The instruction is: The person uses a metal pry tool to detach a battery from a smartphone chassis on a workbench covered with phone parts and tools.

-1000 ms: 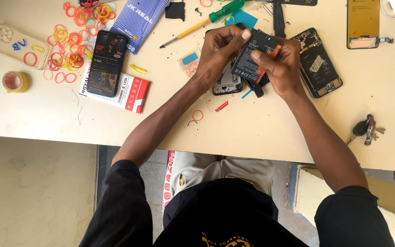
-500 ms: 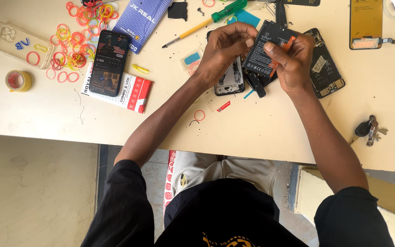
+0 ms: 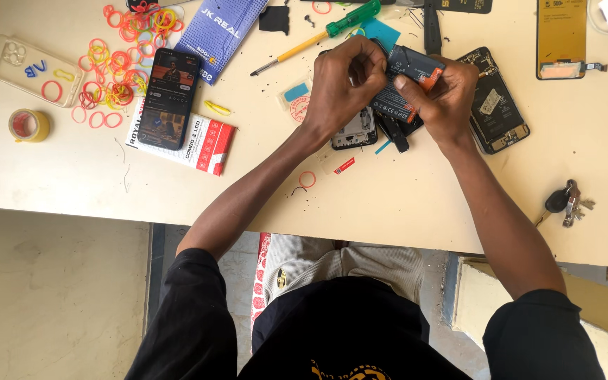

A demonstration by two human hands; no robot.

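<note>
both forearms reach forward, left hand (image 3: 346, 88) and right hand (image 3: 441, 98) curled (fingertips nearly meeting).

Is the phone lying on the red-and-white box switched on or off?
On. The phone shows a lit screen with a picture, lying face up on the red-and-white box.

**A cluttered cream desk**

The cream-coloured desk (image 3: 416, 204) carries scattered coloured rubber bands (image 3: 117, 42), a clear plastic phone case (image 3: 26, 67), a yellow tape roll (image 3: 28, 125), a green-handled screwdriver (image 3: 318, 35), an opened black phone body (image 3: 497, 102) and a bunch of keys (image 3: 564, 204).
</note>
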